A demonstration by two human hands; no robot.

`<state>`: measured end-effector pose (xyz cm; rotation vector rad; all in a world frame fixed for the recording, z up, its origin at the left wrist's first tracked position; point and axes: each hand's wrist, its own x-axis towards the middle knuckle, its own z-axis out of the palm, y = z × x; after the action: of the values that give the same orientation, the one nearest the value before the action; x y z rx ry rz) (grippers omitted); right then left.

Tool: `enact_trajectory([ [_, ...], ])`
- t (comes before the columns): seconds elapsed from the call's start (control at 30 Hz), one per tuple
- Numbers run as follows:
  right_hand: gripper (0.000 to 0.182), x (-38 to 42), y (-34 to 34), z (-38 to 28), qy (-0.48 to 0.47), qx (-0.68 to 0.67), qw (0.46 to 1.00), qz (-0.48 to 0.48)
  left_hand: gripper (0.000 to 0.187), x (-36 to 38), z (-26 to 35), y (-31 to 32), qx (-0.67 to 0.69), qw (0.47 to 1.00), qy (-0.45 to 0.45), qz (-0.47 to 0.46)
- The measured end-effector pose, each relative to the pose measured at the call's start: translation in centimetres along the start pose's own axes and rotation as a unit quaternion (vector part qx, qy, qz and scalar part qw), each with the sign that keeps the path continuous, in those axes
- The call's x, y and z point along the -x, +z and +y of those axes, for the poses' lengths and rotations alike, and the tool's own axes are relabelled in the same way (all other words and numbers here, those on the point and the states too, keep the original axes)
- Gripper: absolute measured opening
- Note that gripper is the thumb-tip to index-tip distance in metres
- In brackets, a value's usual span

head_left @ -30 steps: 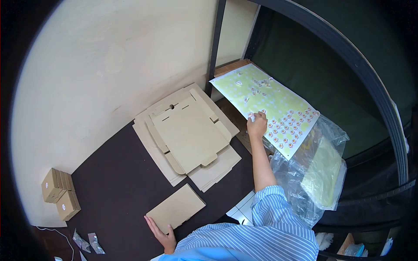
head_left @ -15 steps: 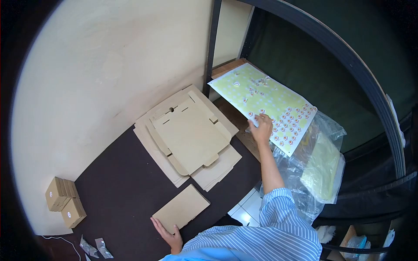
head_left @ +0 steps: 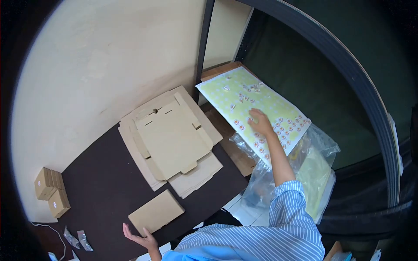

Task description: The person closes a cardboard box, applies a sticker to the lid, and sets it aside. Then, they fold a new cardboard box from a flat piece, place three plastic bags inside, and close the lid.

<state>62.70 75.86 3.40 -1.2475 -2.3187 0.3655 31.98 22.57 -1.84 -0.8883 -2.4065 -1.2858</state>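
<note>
My left hand (head_left: 141,238) has its fingers spread at the lower edge of a closed flat cardboard box (head_left: 156,212) on the dark table, with fingertips touching or very near it. My right hand (head_left: 260,122) is over the yellow-green sticker sheet (head_left: 274,104), fingers apart, slightly blurred; whether it touches the sheet is unclear. Round red-and-white stickers sit on the sheet, mostly toward its lower right part. Behind the closed box lies a stack of unfolded cardboard blanks (head_left: 174,139).
Small cardboard boxes (head_left: 52,191) stand at the table's left edge, near small plastic packets (head_left: 85,240) and a white cable (head_left: 61,237). Clear plastic bags (head_left: 315,169) lie below the sheet. A dark metal frame (head_left: 204,48) rises behind the table.
My right hand has moved up and inward over the sheet from its lower left edge. My left hand has shifted along the closed box's near edge. The whole view has shifted.
</note>
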Motion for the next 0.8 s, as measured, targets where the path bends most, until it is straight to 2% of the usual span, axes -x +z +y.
enact_trajectory([
  [0.07,0.044,0.1,0.9,1.0,-0.029,0.0,0.999,-0.046,0.055,-0.6,3.6,2.8,0.044,0.999,0.004,-0.002],
  [0.1,0.045,0.2,0.6,0.7,-0.003,-0.028,0.997,-0.076,0.05,-0.8,6.0,5.1,0.086,0.995,0.042,0.006],
  [0.13,0.045,0.4,0.5,0.6,-0.006,-0.029,0.996,-0.079,0.05,-1.0,7.7,7.6,0.157,0.983,0.091,-0.031],
  [0.17,0.044,0.5,0.4,0.5,0.004,-0.043,0.996,-0.081,0.05,-1.5,10.7,9.7,0.243,0.962,0.098,-0.08],
  [0.2,0.042,0.5,0.4,0.7,0.015,-0.057,0.995,-0.082,0.049,-1.7,13.8,12.0,0.366,0.913,-0.001,-0.178],
  [0.23,0.04,0.5,0.3,0.8,0.015,-0.065,0.994,-0.084,0.053,-2.3,16.7,13.6,0.372,0.887,-0.026,-0.272],
  [0.27,0.04,0.6,0.1,0.9,0.012,-0.064,0.994,-0.085,0.058,-2.9,19.4,15.8,0.452,0.812,-0.121,-0.349],
  [0.33,0.038,0.5,-0.3,0.7,0.006,-0.073,0.992,-0.1,0.062,-3.3,22.9,21.6,0.511,0.749,-0.177,-0.382],
  [0.4,0.036,0.4,-0.4,0.8,0.002,-0.073,0.993,-0.094,0.063,-3.5,25.3,26.1,0.422,0.815,-0.125,-0.376],
  [0.43,0.033,0.4,-0.5,0.9,0.0,-0.07,0.993,-0.094,0.063,-4.9,26.9,27.0,0.367,0.865,0.043,-0.339],
  [0.47,0.03,0.3,-0.6,1.0,-0.002,-0.067,0.993,-0.094,0.063,-6.2,28.4,27.8,0.299,0.884,0.21,-0.291],
  [0.53,0.026,0.1,-0.7,0.9,-0.005,-0.069,0.994,-0.089,0.064,-6.8,30.1,30.6,0.241,0.865,0.276,-0.344],
  [0.6,0.022,-0.1,-0.8,0.8,-0.009,-0.07,0.994,-0.081,0.064,-6.8,31.0,32.7,0.208,0.866,0.297,-0.344],
  [0.67,0.018,-0.1,-0.7,0.9,-0.017,-0.088,0.994,-0.057,0.064,-6.5,31.4,34.3,0.091,0.859,0.367,-0.346],
  [0.8,0.011,-0.4,-0.5,1.4,-0.008,-0.12,0.992,-0.048,0.062,-5.9,30.9,35.3,0.019,0.844,0.375,-0.383],
])
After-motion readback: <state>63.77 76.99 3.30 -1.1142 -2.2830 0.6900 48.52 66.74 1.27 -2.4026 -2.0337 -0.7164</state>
